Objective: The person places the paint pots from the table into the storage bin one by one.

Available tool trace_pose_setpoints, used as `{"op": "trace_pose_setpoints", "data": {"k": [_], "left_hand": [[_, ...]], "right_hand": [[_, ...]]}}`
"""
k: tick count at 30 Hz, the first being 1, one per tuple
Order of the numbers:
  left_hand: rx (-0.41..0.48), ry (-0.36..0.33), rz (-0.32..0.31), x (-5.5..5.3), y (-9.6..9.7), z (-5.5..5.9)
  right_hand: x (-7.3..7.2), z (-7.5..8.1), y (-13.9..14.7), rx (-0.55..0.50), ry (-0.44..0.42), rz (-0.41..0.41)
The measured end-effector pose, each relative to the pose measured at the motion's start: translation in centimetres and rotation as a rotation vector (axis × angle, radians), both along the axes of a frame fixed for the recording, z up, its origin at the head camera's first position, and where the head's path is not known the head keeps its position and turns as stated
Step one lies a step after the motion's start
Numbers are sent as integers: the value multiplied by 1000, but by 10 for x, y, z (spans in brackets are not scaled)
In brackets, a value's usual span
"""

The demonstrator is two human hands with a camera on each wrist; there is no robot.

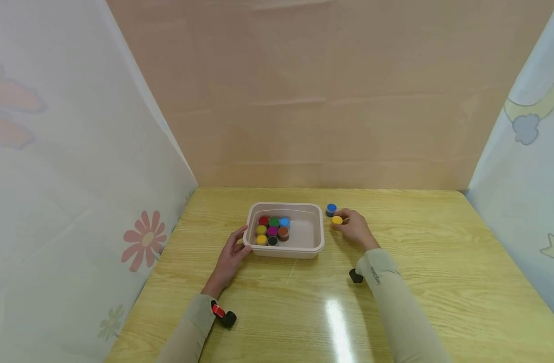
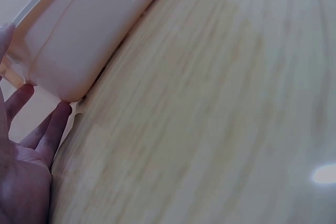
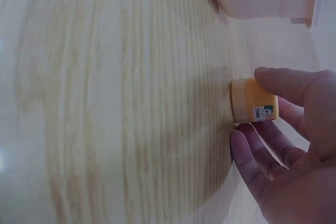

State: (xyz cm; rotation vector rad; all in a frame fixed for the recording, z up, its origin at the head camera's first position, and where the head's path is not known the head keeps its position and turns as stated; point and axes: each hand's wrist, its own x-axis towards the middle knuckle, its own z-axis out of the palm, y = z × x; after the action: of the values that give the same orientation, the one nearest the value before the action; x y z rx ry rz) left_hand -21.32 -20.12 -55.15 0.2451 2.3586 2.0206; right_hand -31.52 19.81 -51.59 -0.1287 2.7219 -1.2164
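Observation:
My left hand (image 1: 231,258) holds the left front corner of a pale pink plastic container (image 1: 306,249), its thumb at the rim. In the left wrist view, other fingertips touch low on the container's wall (image 2: 89,30). With thumb and fingers, my right hand (image 1: 356,229) pinches a small paint jar with a yellow lid (image 3: 265,99), just right of the container. The jar's base is at the tabletop. Right behind it stands a blue-lidded paint jar (image 1: 331,209). Several jars sit grouped in the container's left half, among them a red one (image 1: 263,221) and a brown one (image 1: 283,233).
The wooden table (image 1: 440,282) runs back to a brown paper-covered wall (image 1: 322,101). White printed sheets (image 1: 77,166) flank it on both sides. A black wrist camera (image 1: 229,318) is strapped at the left sleeve, and another (image 1: 356,276) at the right.

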Motion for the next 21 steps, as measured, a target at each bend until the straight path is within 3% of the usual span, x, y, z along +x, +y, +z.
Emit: {"op": "trace_pose_setpoints", "data": {"k": [9,21], "left_hand": [[-5,16,-6,0,0,-2],[-21,21,3,-1,-1,-4]], "right_hand": [[2,5,3,-16,4,-26],[7,27,5,-109,38,-41]]}}
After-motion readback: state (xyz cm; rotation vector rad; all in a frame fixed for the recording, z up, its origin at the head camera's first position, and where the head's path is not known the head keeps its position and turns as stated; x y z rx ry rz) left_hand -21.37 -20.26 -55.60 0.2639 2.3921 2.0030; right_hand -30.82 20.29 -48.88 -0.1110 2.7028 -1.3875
